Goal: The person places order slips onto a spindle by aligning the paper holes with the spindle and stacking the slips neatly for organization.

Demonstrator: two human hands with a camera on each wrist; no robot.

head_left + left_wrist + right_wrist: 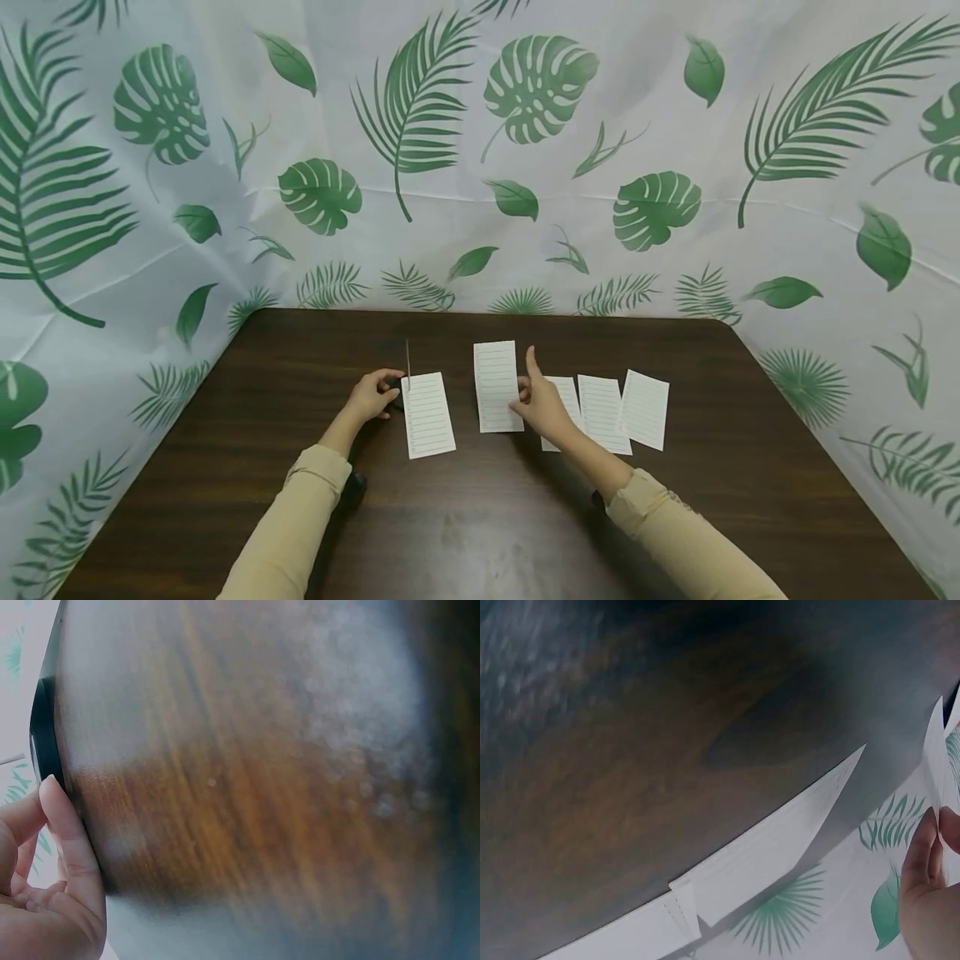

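A thin upright metal spike [407, 358] rises from a black base, like a paper spike. My left hand [370, 395] grips that black base [46, 739] at its side, thumb on the near edge. One lined white paper slip [429, 421] sits at the spike, its upper left corner overlapping the rod and hiding much of the base. To the right, my right hand [546, 406] pinches another lined slip [497, 387] by its right edge, thumb side up. In the right wrist view this held slip [934, 750] stands nearly edge-on between the fingertips.
Right of my right hand lie three more lined slips: one partly behind the hand [566, 396], a middle slip [602, 412] and an outer slip [647, 408] overlapping it. All are on a dark wooden table [465, 517]. A leaf-printed cloth [450, 167] hangs behind.
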